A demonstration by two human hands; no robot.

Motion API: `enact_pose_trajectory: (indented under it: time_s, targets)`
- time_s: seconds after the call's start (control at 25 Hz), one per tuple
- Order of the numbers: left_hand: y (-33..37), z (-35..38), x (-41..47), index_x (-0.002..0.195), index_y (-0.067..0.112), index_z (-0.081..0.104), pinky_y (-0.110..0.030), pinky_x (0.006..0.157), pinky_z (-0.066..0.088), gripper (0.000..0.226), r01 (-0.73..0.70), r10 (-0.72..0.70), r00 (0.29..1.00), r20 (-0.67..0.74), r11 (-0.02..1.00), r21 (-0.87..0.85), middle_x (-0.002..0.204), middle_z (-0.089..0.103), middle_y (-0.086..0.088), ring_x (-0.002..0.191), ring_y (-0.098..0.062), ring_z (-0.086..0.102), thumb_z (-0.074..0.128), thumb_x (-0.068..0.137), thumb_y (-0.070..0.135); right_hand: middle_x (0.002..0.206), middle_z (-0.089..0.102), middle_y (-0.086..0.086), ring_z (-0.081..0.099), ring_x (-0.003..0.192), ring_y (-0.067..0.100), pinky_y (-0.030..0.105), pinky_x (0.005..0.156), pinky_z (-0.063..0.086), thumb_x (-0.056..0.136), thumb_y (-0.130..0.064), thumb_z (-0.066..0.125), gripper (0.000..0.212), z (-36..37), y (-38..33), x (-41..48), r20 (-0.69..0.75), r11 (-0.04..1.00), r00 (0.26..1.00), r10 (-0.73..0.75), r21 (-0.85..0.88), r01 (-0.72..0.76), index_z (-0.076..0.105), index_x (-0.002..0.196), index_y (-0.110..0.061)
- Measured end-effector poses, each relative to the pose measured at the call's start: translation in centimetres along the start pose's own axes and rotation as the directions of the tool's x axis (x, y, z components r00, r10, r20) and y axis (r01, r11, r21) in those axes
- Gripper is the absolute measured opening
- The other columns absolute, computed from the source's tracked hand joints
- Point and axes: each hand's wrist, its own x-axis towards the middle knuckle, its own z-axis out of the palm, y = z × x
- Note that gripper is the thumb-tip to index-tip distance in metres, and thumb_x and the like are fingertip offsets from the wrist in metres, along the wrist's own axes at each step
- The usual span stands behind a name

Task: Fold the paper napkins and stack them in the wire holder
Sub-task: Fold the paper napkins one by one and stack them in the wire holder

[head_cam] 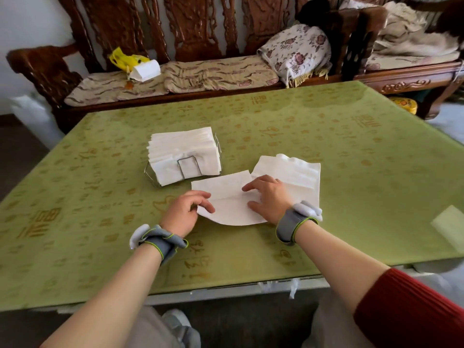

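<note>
A white paper napkin [227, 199] lies part folded on the green table, its near edge curling up. My left hand [184, 213] pinches its left near corner between thumb and fingers. My right hand [270, 197] presses flat on the napkin's right side with spread fingers. Behind it to the left, the wire holder [187, 168] stands packed with a stack of folded napkins [183, 151]. A pile of loose unfolded napkins [291, 172] lies just right of my right hand, partly under my wrist.
The green patterned table cover [326, 126] stretches wide around the work spot. A pale folded sheet [449, 226] lies near the right edge. A carved wooden bench [175, 79] with cushions, a yellow bag and a white box stands behind the table.
</note>
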Motion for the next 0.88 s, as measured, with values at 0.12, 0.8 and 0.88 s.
enact_pose_trajectory:
  time_s: [0.12,0.8,0.88]
  targets:
    - [-0.5,-0.8,-0.6,0.063,0.035,0.065,-0.020,0.092,0.037,0.067,0.038,-0.037,0.999,-0.011,0.999,0.034,0.107,0.065,0.008,0.108,-0.011,0.057,0.032,0.071,-0.022,0.130,0.050,-0.006,0.039,0.120,0.022,0.026,0.099,0.033,0.079,-0.034,0.066,0.043,0.1,-0.9,-0.2,0.000,0.997,0.999,-0.042,-0.069,0.042,0.058,0.121,-0.037]
    - [-2.1,0.0,1.9,0.080,0.029,0.068,-0.036,0.076,0.049,0.017,0.119,-0.109,0.992,-0.056,0.968,0.219,0.076,0.058,0.009,0.082,-0.021,0.059,0.078,0.066,0.025,0.117,0.057,-0.019,0.036,0.119,0.014,0.025,0.088,0.023,0.078,-0.049,0.064,0.047,2.2,-3.2,1.9,-0.043,0.980,0.987,-0.152,-0.138,0.145,0.053,0.123,-0.043]
    - [-2.0,-0.3,1.9,0.075,0.027,0.068,-0.034,0.074,0.047,0.012,0.120,-0.102,0.990,-0.095,0.970,0.211,0.077,0.056,0.007,0.082,-0.022,0.059,0.075,0.069,0.019,0.109,0.060,-0.019,0.038,0.114,0.014,0.025,0.085,0.023,0.079,-0.046,0.064,0.040,2.2,-3.1,1.9,-0.056,0.980,0.986,-0.159,-0.131,0.150,0.056,0.119,-0.042]
